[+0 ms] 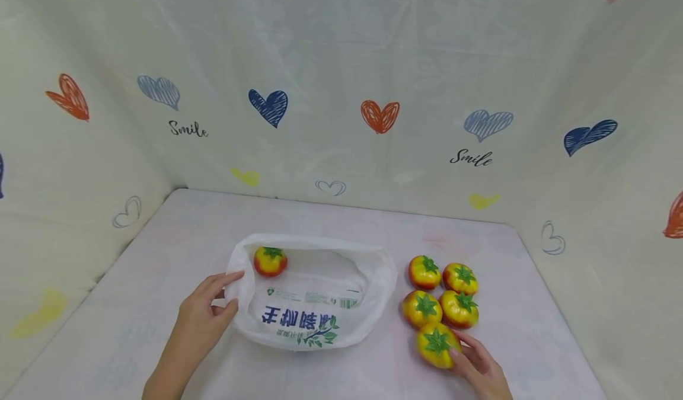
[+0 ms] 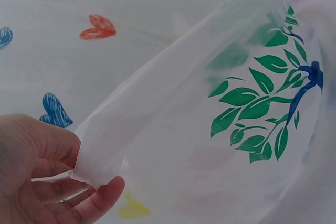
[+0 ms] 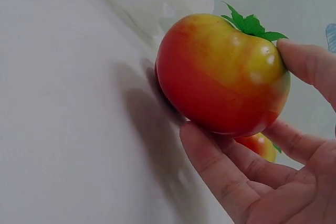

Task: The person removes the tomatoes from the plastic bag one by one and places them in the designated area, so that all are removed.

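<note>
A white plastic bag [image 1: 315,290] with blue lettering and a green leaf print lies with its mouth held wide. On its left side, my left hand [image 1: 208,308] pinches the rim between thumb and fingers, as the left wrist view also shows. One red-yellow tomato [image 1: 270,262] with a green leafy top sits inside the bag at the far left. My right hand [image 1: 480,367] grips another tomato [image 3: 223,74], thumb by its leaves and fingers along the opposite side. Whether that tomato touches the table is hard to tell.
Several more tomatoes [image 1: 425,272] stand close together right of the bag, just beyond the right hand. The pale table [image 1: 176,258] ends at a curtain [image 1: 320,151] printed with hearts, which hangs behind it and at both sides.
</note>
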Demonstrator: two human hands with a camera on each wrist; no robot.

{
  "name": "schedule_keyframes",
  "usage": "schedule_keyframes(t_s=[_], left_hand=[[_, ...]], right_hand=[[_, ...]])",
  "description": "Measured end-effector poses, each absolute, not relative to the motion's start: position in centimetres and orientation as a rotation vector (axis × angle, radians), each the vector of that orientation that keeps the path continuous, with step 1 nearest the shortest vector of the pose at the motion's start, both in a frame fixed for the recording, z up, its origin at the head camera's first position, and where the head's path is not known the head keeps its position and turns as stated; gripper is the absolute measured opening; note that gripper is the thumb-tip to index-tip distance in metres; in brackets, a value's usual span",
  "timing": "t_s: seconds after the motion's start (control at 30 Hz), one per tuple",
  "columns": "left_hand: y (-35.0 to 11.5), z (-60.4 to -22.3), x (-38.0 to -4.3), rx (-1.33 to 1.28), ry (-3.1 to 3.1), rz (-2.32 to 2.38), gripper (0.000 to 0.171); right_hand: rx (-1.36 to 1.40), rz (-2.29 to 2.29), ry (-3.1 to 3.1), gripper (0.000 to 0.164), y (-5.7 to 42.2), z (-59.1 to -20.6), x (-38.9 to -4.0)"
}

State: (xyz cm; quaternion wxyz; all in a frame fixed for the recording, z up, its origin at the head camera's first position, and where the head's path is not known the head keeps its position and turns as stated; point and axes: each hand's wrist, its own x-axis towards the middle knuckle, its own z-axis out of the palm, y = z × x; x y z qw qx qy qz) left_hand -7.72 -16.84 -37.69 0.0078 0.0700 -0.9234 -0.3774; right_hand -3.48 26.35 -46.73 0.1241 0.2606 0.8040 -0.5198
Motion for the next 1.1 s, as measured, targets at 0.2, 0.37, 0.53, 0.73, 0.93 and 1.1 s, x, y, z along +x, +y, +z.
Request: schedule_keyframes(t_s=[0.2, 0.37, 0.53, 0.73, 0.93, 1.1], left_hand=[[-16.8, -37.7, -7.8, 0.239, -2.901, -1.190, 0.047], [-16.9, -37.7, -7.8, 0.225, -2.901, -1.183, 0.046], [-16.9, -37.8, -7.8, 0.204, -2.884, -1.180, 0.046], [-16.8, -37.7, -7.8, 0.205, -2.887, -1.174, 0.046], [-16.8, -37.7, -7.8, 0.199, -2.884, -1.176, 0.046], [-16.8, -37.7, -7.9, 0.203, -2.883, -1.183, 0.046]], right_hand=[[0.799, -1.521, 2.323, 0.087, 28.0, -47.5, -3.1], [0.828, -1.571, 2.278, 0.096, 29.0, -48.2, -3.1], [0.875, -1.669, 2.225, 0.093, 29.7, -48.6, -3.1], [0.892, -1.731, 2.192, 0.081, 30.0, -48.7, -3.2], [0.875, -1.696, 2.207, 0.083, 30.0, -48.4, -3.3], [0.872, -1.634, 2.268, 0.084, 30.1, -47.9, -3.2]])
